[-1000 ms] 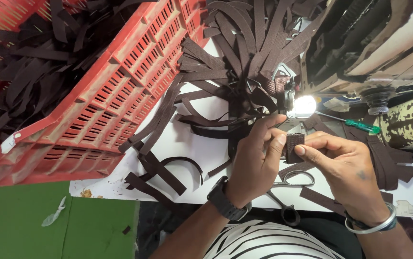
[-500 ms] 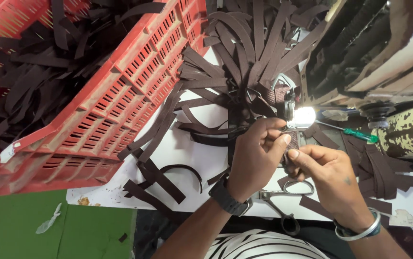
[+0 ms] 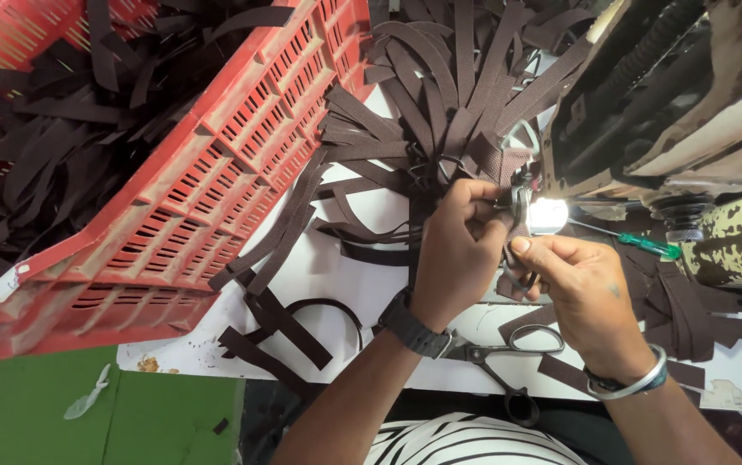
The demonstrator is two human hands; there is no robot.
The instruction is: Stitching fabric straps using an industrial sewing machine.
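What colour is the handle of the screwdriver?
Green; the screwdriver shows only in the head view, right of the hands.

Sewing workshop — industrial sewing machine (image 3: 646, 103) at 2 o'clock w/ lit work lamp (image 3: 547, 215) near centre. Red plastic crate (image 3: 207, 198) at 10 o'clock full of dark brown strap pieces (image 3: 440, 95), more heaped at 12 — scissors (image 3: 504, 357) on white worktable (image 3: 336, 275), 6 o'clock.

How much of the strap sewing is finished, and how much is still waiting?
A heap of brown straps lies spread on the white table behind the sewing machine; I cannot tell if they are stitched. The left hand and right hand hold one strap under its needle. The red crate holds many more.
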